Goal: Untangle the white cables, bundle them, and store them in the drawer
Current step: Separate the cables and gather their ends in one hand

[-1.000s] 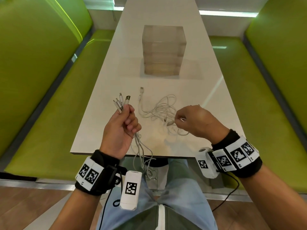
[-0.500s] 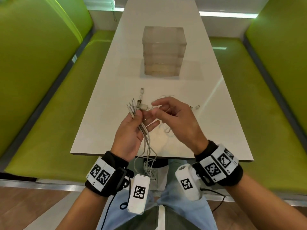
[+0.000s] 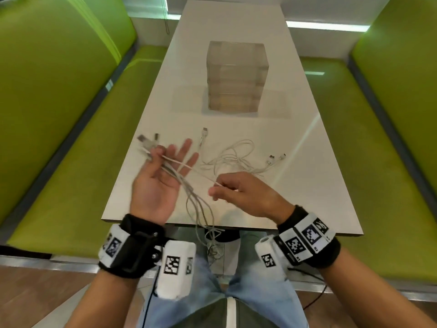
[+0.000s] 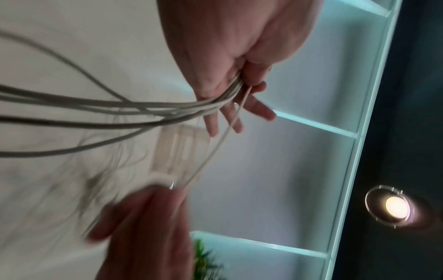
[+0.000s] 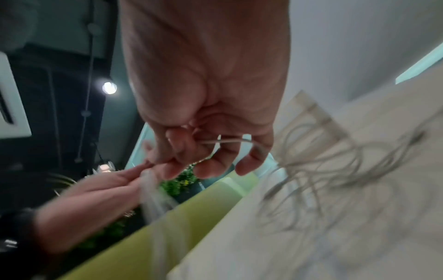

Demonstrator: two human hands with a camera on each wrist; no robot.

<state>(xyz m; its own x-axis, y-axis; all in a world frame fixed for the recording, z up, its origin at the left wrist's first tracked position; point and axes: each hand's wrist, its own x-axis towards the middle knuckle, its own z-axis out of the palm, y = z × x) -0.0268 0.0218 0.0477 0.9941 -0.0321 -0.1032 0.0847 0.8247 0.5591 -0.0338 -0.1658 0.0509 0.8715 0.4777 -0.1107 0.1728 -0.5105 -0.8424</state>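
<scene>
left hand (image 3: 157,183), left of centre in the head view, palm up with three fingers spread while thumb and forefinger pinch a bunch of white cables (image 3: 186,188) just below their connectors (image 3: 147,144); the bunch hangs past the table (image 3: 236,27) edge. right hand (image 3: 246,195), lower centre, pinches a single cable (image 3: 189,167) stretched taut to the left hand. loose tangle of cables (image 3: 234,157) lies on the table at centre. clear drawer unit (image 3: 235,76) stands at upper centre, all drawers closed. wrist bands (image 3: 307,237) carry square black-and-white code markers; no brand or readable writing seen.
</scene>
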